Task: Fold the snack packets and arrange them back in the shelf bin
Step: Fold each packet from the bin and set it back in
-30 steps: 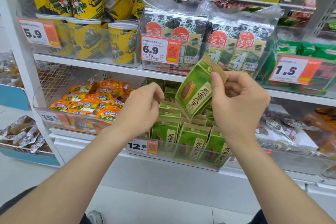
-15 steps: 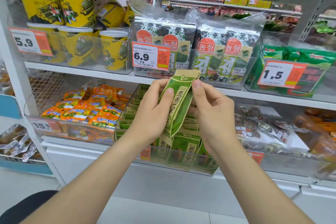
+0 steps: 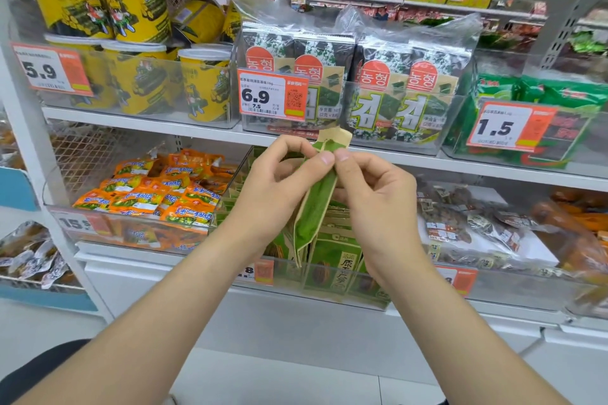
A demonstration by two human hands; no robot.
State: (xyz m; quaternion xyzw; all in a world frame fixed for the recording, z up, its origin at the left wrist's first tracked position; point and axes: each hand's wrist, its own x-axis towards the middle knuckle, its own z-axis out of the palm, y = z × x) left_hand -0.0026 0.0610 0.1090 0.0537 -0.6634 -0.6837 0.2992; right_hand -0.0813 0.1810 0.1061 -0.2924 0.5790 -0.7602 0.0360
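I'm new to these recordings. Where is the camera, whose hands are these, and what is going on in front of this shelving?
There is no machine here. A person wears one camera on the head, looking forward and down, so the two hands reaching in from the bottom of the picture are their own. The left hand and the right hand both pinch one green packet near its top. It hangs upright and is creased narrow along its length. Right behind it is a clear bin with more green packets standing in rows. To the left of that bin lie orange packets. Higher up stand yellow tubs and seaweed packs, with a price tag reading 6.9.
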